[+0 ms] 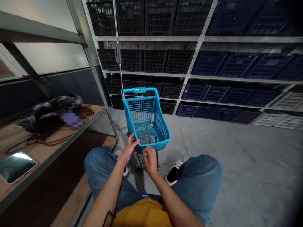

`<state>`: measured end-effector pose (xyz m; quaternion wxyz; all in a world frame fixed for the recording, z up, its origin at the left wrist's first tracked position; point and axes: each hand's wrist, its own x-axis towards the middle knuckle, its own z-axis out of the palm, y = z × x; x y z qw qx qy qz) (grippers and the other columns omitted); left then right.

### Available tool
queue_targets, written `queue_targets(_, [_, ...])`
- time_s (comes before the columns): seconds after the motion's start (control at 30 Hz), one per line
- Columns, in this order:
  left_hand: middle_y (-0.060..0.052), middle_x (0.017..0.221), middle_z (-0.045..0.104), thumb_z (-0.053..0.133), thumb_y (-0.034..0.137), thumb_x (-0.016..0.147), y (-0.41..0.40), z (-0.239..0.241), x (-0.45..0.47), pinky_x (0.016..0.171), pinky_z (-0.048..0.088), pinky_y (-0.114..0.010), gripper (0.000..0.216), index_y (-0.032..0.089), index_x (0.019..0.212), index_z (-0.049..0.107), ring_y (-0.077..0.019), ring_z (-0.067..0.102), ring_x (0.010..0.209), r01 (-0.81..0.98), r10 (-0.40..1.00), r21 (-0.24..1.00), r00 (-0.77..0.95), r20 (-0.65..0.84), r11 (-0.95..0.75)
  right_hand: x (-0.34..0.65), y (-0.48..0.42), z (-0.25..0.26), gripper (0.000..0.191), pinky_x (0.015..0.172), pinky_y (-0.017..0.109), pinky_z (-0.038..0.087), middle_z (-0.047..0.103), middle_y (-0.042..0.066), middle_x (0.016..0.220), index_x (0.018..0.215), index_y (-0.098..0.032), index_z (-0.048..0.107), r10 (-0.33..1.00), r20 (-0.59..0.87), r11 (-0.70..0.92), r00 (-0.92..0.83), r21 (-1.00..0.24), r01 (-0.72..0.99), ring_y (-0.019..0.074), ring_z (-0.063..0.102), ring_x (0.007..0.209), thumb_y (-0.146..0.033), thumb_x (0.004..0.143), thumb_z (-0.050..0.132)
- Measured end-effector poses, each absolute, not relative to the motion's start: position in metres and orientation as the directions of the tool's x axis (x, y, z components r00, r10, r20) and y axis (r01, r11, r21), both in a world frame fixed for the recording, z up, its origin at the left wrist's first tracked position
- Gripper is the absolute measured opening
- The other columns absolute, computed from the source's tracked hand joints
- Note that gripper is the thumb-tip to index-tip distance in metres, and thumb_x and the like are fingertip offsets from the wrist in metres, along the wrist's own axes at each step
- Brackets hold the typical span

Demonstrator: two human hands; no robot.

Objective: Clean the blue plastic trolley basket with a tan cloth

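A small blue plastic shopping cart [165, 126] stands between my knees, with nothing lying in its basket. My left hand [129, 148] is at the basket's near left corner, its thumb and fingers apart against the rim. Just right of it, my right hand [150, 157] is at the basket's near wall with the fingers curled closed. Whatever may be inside that curl is hidden. A thin metal pole [117, 41] with a grey clamp rises from the cart's far left corner, beside the handle [138, 90].
Shelves ahead hold rows of black crates [155, 61], blue crates [209, 64] and white crates [270, 119]. On the left, a wooden-topped shelf [92, 110] bears a plaid cloth [56, 104], a brown strap [52, 142] and a tablet-like device [17, 167]. Grey floor [213, 135] extends to the right.
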<state>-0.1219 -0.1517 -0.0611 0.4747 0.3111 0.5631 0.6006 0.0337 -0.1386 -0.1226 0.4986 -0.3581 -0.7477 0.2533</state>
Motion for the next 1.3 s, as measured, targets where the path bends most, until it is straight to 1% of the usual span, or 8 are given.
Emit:
queue_targets(0.07, [-0.009,0.144,0.047,0.073,0.050,0.074,-0.152,-0.061,-0.123,0.100,0.044,-0.038,0.075,0.031,0.139,0.040,-0.0268,0.049,0.127,-0.217,0.922,0.974,-0.362,-0.141,0.063,0.023,-0.151,-0.124,0.024,0.085,0.034,0.043,0.056,0.006,0.098,0.096,-0.022,0.061,0.723,0.562,0.673,-0.402,-0.704,0.226,0.0204,0.051,0.096,-0.010,0.081,0.047])
queue_targets(0.13, [-0.008,0.145,0.046,0.072,0.050,0.075,-0.153,-0.061,-0.124,0.100,0.044,-0.039,0.075,0.033,0.139,0.039,-0.0270,0.047,0.129,-0.218,0.923,0.974,-0.357,-0.145,0.069,0.034,-0.145,-0.125,0.028,0.086,0.035,0.043,0.055,0.007,0.101,0.099,-0.022,0.062,0.744,0.561,0.657,-0.362,-0.713,0.246,0.0207,0.050,0.098,-0.009,0.078,0.048])
queue_targets(0.4, [-0.009,0.151,0.038,0.071,0.052,0.075,-0.152,-0.063,-0.122,0.090,0.048,-0.039,0.076,0.038,0.141,0.034,-0.0275,0.046,0.129,-0.220,0.916,0.964,-0.337,-0.220,0.150,0.116,-0.070,-0.112,0.015,0.084,0.037,0.040,0.054,0.007,0.090,0.088,-0.017,0.058,0.832,0.465,0.308,0.303,-0.841,0.446,0.0225,0.048,0.091,-0.021,0.078,0.049])
queue_targets(0.53, [-0.009,0.149,0.041,0.069,0.050,0.078,-0.151,-0.065,-0.119,0.093,0.048,-0.039,0.075,0.035,0.142,0.034,-0.0273,0.048,0.128,-0.231,0.923,0.969,-0.347,-0.166,0.087,0.062,-0.108,-0.111,0.016,0.083,0.036,0.040,0.054,0.006,0.088,0.087,-0.019,0.058,0.834,0.529,0.428,0.159,-0.800,0.419,0.0208,0.048,0.088,-0.017,0.085,0.042])
queue_targets(0.7, [-0.009,0.143,0.049,0.073,0.042,0.077,-0.150,-0.066,-0.123,0.105,0.041,-0.037,0.073,0.028,0.140,0.039,-0.0247,0.047,0.130,-0.249,0.930,0.968,-0.356,-0.094,0.002,0.012,-0.155,-0.110,0.027,0.083,0.034,0.045,0.056,0.006,0.098,0.100,-0.021,0.061,0.669,0.614,0.736,-0.418,-0.625,0.260,0.0201,0.050,0.096,-0.009,0.082,0.045])
queue_targets(1.03, [-0.007,0.149,0.041,0.069,0.051,0.077,-0.153,-0.065,-0.126,0.097,0.045,-0.043,0.073,0.039,0.141,0.035,-0.0267,0.045,0.131,-0.218,0.928,0.971,-0.331,-0.173,0.103,0.048,-0.133,-0.154,0.027,0.078,0.034,0.048,0.062,0.007,0.102,0.111,-0.026,0.063,0.576,0.568,0.817,-0.587,-0.401,0.414,0.0221,0.052,0.092,-0.016,0.091,0.048])
queue_targets(1.17, [-0.005,0.150,0.039,0.067,0.053,0.078,-0.153,-0.066,-0.126,0.095,0.046,-0.043,0.071,0.042,0.140,0.034,-0.0258,0.045,0.131,-0.219,0.929,0.968,-0.319,-0.187,0.120,0.052,-0.136,-0.165,0.025,0.073,0.032,0.047,0.062,0.006,0.095,0.110,-0.025,0.064,0.595,0.536,0.803,-0.599,-0.409,0.432,0.0217,0.053,0.089,-0.016,0.091,0.050])
queue_targets(1.3, [-0.008,0.146,0.046,0.070,0.048,0.077,-0.151,-0.066,-0.124,0.099,0.045,-0.039,0.072,0.034,0.140,0.037,-0.0254,0.048,0.128,-0.231,0.925,0.971,-0.352,-0.141,0.060,0.049,-0.132,-0.128,0.031,0.085,0.035,0.046,0.058,0.008,0.107,0.121,-0.025,0.060,0.604,0.642,0.796,-0.473,-0.460,0.393,0.0220,0.052,0.099,-0.021,0.092,0.049])
